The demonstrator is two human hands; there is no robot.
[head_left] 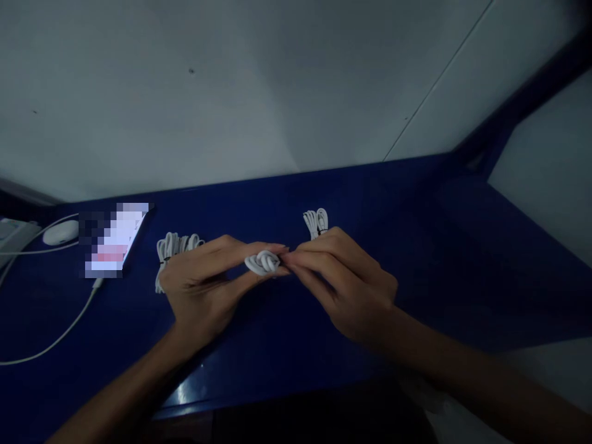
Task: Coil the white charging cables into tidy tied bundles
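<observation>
Above the middle of the table, my left hand (208,283) is closed around a coiled white cable (263,263), its loops showing between thumb and fingers. My right hand (351,277) meets it from the right, thumb and fingers pinched together against the left fingertips at the coil's end. Whatever the right fingertips pinch is too small and dark to make out. Behind the left hand lie several white cable bundles (173,243), partly covered by it, with a dark tie around one. Another tied white cable bundle (316,222) rests just beyond the right hand's knuckles.
A phone (115,237) with a lit, blurred screen lies at the left of the blue table (407,246), a white cable (65,336) plugged into it. Beside it are a white rounded object (60,232) and a white box (18,237). A pale wall (222,111) rises behind.
</observation>
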